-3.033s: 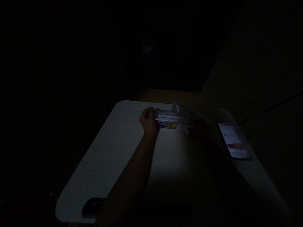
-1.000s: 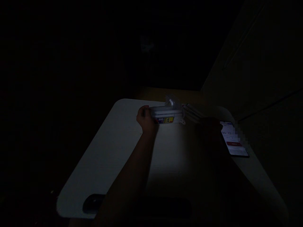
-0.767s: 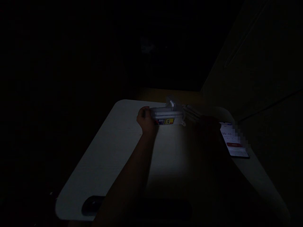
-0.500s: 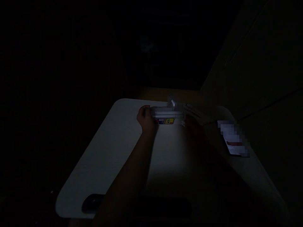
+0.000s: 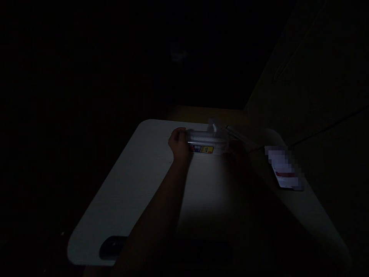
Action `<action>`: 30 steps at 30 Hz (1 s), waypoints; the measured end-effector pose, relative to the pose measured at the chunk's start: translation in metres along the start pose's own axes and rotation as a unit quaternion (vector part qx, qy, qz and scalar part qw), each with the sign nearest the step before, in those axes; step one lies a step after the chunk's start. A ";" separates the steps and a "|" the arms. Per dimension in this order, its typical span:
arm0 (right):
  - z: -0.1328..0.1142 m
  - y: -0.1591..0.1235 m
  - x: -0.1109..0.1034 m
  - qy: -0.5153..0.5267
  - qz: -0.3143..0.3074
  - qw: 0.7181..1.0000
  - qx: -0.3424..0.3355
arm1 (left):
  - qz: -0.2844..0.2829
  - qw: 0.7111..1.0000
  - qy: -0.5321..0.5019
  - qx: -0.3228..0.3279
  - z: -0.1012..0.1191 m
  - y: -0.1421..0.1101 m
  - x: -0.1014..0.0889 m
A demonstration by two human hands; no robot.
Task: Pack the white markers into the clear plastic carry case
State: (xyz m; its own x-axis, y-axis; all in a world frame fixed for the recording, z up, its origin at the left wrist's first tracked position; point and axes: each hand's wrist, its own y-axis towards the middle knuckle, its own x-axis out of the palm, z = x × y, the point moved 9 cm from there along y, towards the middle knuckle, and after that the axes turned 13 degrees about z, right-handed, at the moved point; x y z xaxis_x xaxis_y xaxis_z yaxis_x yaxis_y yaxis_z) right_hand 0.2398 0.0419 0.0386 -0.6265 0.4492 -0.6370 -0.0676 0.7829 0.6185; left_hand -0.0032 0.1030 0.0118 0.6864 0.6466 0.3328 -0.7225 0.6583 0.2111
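Observation:
A clear plastic case (image 5: pixel 201 136) with a yellow and blue label (image 5: pixel 204 149) lies lengthwise near the far side of the white table (image 5: pixel 123 184). Wrapped round its left end is my left hand (image 5: pixel 178 144). My right hand (image 5: pixel 238 152) is in deep shadow at the case's right end; its fingers are too dark to make out. A translucent flap (image 5: pixel 213 126) sticks up behind the case. What lies inside the case cannot be made out.
To the right lies a phone (image 5: pixel 284 167) with a lit, blurred screen. Long thin pale items (image 5: pixel 239 134) rest behind my right hand. A dark cable (image 5: pixel 331 125) runs toward the right wall. A dark oblong recess (image 5: pixel 112 248) is at the table's near edge.
The case and my left hand have shifted slightly to the right. My right hand has come closer against the case's right end, and the flap behind has moved a little right.

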 end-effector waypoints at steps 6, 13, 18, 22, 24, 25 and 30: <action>0.003 0.002 -0.002 0.029 0.012 0.999 0.009 | -0.002 1.000 -0.011 -0.010 0.000 0.001 -0.001; 0.000 0.002 -0.007 0.052 0.025 0.998 0.005 | -0.005 1.000 -0.012 -0.017 -0.001 0.000 0.000; -0.001 0.001 -0.003 0.074 0.002 0.997 -0.012 | -0.002 1.000 0.000 -0.016 0.000 0.000 0.000; -0.002 -0.001 0.003 0.094 -0.031 0.995 -0.006 | 0.003 1.000 -0.008 -0.024 0.001 -0.001 0.000; 0.001 -0.002 0.002 0.101 -0.030 0.994 0.012 | 0.005 1.000 -0.007 -0.020 0.001 0.000 0.000; 0.003 -0.002 -0.001 0.101 -0.019 0.994 0.023 | 0.006 1.000 -0.005 -0.016 0.002 0.000 0.000; 0.019 -0.001 -0.022 0.073 0.049 0.992 0.091 | 0.009 1.000 -0.006 -0.012 -0.001 0.001 -0.001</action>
State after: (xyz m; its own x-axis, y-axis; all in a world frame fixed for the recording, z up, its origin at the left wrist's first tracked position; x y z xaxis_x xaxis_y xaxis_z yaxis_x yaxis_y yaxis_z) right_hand 0.2684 0.0395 0.0434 -0.7301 0.4696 -0.4965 0.1314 0.8094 0.5724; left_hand -0.0047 0.1033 0.0106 0.6719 0.6541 0.3475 -0.7327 0.6556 0.1827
